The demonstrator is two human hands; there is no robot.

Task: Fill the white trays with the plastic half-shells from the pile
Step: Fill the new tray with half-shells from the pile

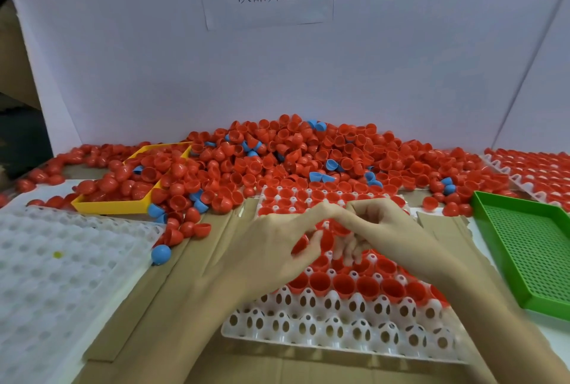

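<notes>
A big pile of red half-shells point(308, 155), with a few blue ones mixed in, lies along the back wall. In front of me sits a white tray point(339, 334); its far rows hold red half-shells, its two nearest rows are bare. Both hands hover over the tray's middle, fingertips meeting. My left hand point(277, 248) holds red half-shells point(324, 240) in its curled fingers. My right hand point(382, 229) curls down over the same spot, its blurred fingers pinching among the shells.
A stack of white trays point(55, 275) lies at left, a yellow bin point(117, 206) of red shells behind it. A green mesh tray point(530, 254) stands at right, with a filled white tray point(530, 173) beyond. A blue shell point(161, 254) lies loose on the cardboard.
</notes>
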